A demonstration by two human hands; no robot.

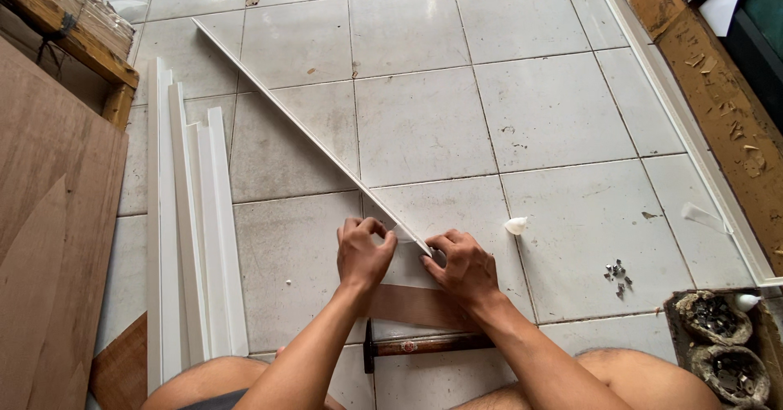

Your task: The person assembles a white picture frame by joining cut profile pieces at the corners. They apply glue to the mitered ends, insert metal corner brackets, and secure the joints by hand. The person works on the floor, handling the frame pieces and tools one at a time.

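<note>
White plastic is what I am handling: a long thin strip [310, 132] is lying diagonally across the tiled floor [563, 116], running from the upper left down to my hands at the lower middle. My left hand [363, 251] is pinching the near end of the strip, thumb and fingertips pressed together on it. My right hand [465, 267] is closing its fingers on the same end from the other side, the two hands sitting just beside each other and almost touching. Under my hands a flat brown wooden slat [412, 304] is lying on the tiles, and nearer to me a hammer [424, 345] with a dark head and a reddish handle is resting crosswise between my forearms. To the left, a stack of white strips [192, 230] is lying side by side, next to a large brown board [49, 239]. A small white scrap [515, 226] is sitting just right of my right hand, and a cluster of small metal bits [617, 273] is lying farther right, near a box of nails [722, 345].
</note>
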